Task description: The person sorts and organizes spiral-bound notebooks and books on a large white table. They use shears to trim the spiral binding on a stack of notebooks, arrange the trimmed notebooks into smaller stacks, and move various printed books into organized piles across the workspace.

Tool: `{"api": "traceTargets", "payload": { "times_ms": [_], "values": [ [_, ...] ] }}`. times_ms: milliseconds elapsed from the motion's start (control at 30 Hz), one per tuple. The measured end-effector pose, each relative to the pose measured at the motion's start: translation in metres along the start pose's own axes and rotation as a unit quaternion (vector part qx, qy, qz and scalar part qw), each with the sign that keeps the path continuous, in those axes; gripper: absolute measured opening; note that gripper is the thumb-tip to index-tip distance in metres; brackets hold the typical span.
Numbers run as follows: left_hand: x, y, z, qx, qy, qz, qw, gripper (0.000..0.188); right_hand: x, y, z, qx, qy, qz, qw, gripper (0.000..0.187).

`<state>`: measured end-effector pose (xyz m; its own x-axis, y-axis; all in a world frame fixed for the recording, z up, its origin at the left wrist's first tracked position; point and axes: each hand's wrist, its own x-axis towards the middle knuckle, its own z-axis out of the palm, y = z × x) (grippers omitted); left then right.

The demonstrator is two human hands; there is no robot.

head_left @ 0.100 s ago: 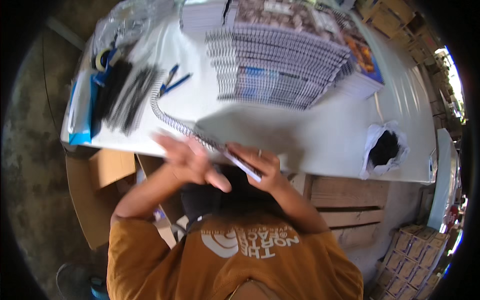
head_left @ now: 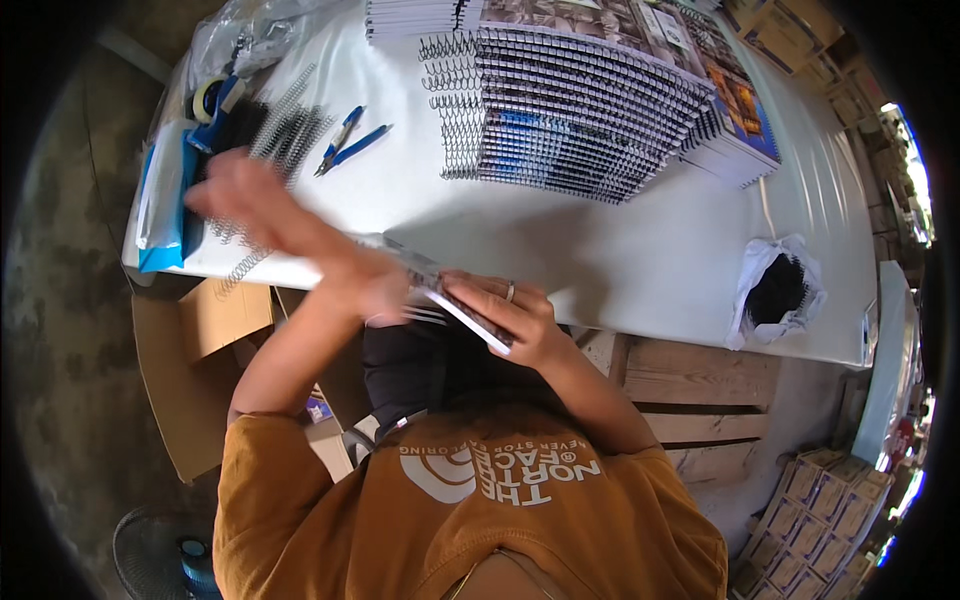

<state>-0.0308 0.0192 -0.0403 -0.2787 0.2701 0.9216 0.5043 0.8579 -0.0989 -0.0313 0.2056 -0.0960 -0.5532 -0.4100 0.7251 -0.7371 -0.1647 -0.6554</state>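
Observation:
My right hand [head_left: 515, 318] grips a thin booklet [head_left: 474, 324] with white page edges, held tilted in front of my body at the table's near edge. My left hand [head_left: 275, 220], blurred by motion, reaches up and left with its fingers stretched out. It passes over the near end of a heap of dark wire-like binding coils [head_left: 292, 128]. One loose coil [head_left: 243, 270] shows below that hand, over the table edge. The booklet's far end is partly hidden by my left wrist.
Blue-handled pliers [head_left: 352, 143] lie right of the coils. Behind stand stacked spiral-bound books [head_left: 590, 120]. A tape dispenser [head_left: 210, 105] and blue packet [head_left: 165, 205] are far left. A white bag of black pieces [head_left: 778, 290] sits right. An open cardboard box [head_left: 170, 370] stands below left.
My left hand has swung up and left, away from the booklet. The coil that trailed from the booklet toward the pliers no longer shows there. My right hand keeps its grip.

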Motion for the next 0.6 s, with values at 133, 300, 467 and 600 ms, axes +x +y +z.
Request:
{"api": "traceTargets", "payload": {
  "times_ms": [133,300,467,600],
  "values": [
    [-0.071,0.044,0.010,-0.063,-0.169,0.086,0.980,0.109,-0.001,0.017,-0.017,-0.037,-0.005,0.026,0.999,0.054],
    [-0.046,-0.002,0.027,-0.058,0.023,-0.036,0.997,0.112,-0.002,0.013,-0.004,-0.029,-0.019,0.002,0.999,0.047],
    [-0.051,0.040,0.012,-0.116,-0.110,0.214,0.964,0.110,-0.001,0.011,-0.010,0.017,-0.014,0.070,0.997,0.048],
    [0.000,0.012,0.011,0.014,-0.006,-0.007,1.000,0.104,-0.002,0.009,0.000,-0.071,-0.028,-0.030,0.997,0.050]
  ]
}}
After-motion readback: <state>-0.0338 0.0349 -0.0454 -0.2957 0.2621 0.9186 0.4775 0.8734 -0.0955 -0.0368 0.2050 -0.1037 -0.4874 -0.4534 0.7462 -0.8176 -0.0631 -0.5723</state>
